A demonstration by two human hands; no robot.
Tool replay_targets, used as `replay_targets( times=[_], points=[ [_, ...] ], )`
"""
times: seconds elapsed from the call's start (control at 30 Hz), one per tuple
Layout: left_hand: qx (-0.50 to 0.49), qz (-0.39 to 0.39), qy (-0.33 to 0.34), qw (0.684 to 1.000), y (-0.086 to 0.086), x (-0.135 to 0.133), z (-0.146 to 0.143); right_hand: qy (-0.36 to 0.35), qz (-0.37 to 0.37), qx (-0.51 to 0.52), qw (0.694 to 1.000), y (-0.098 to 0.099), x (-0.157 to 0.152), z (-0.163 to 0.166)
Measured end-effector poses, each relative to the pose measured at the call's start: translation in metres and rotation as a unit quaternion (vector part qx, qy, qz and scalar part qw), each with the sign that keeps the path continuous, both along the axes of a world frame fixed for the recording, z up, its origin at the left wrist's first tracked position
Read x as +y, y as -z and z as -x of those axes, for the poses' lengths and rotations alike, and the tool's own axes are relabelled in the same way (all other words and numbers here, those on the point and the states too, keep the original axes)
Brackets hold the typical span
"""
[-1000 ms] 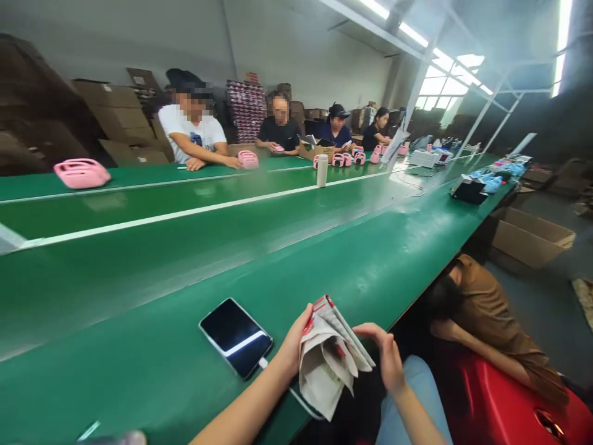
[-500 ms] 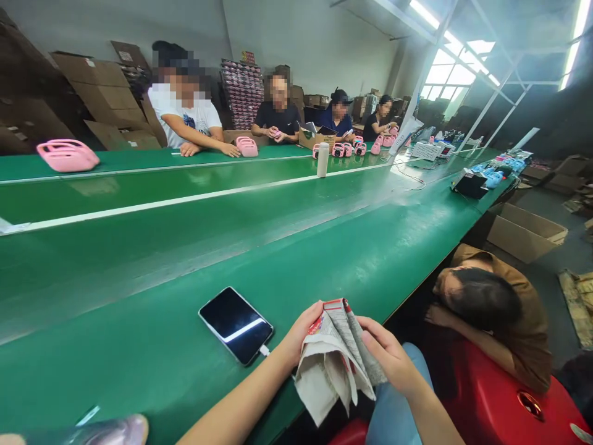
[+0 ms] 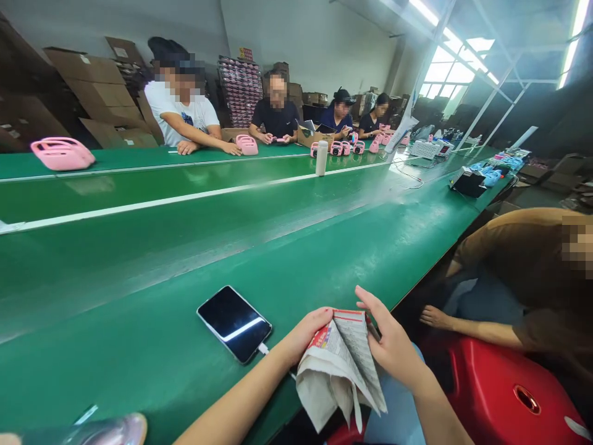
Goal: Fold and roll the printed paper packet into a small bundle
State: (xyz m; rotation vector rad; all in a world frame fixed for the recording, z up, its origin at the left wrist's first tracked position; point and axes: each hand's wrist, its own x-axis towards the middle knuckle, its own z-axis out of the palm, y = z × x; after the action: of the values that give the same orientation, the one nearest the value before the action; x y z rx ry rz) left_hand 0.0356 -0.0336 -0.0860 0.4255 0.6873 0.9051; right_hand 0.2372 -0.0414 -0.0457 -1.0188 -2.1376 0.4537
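I hold a bundle of folded printed paper sheets with red edges at the near edge of the green table. My left hand grips the bundle's left side, fingers curled round it. My right hand rests on its right side, thumb on the top sheet and fingers stretched upward. A black smartphone lies face up on the table just left of my left hand, with a white cable plugged into its near end.
A person in a brown shirt sits close on my right beside a red plastic stool. Several workers sit across the table with pink devices. A white bottle stands mid-table. Cardboard boxes are stacked behind them.
The person in brown has risen from bending down and now sits upright. My right fingers have lifted off the sheets and point up. The bundle has sunk slightly lower.
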Motion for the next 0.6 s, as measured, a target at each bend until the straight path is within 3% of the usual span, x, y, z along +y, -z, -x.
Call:
replay_targets(
  times=[0.37,0.47,0.6],
  points=[
    [-0.036,-0.001,0.003,0.999,0.011,0.003,0.003,-0.122,-0.099,-0.159,0.975,-0.016,0.017,-0.001],
    [-0.037,0.006,0.008,0.999,0.014,0.003,0.003,-0.154,-0.048,-0.183,0.970,-0.022,0.013,0.000],
    [-0.036,0.005,0.006,0.999,0.014,0.004,0.005,-0.136,0.064,-0.189,0.970,-0.025,0.003,0.005]
  ],
)
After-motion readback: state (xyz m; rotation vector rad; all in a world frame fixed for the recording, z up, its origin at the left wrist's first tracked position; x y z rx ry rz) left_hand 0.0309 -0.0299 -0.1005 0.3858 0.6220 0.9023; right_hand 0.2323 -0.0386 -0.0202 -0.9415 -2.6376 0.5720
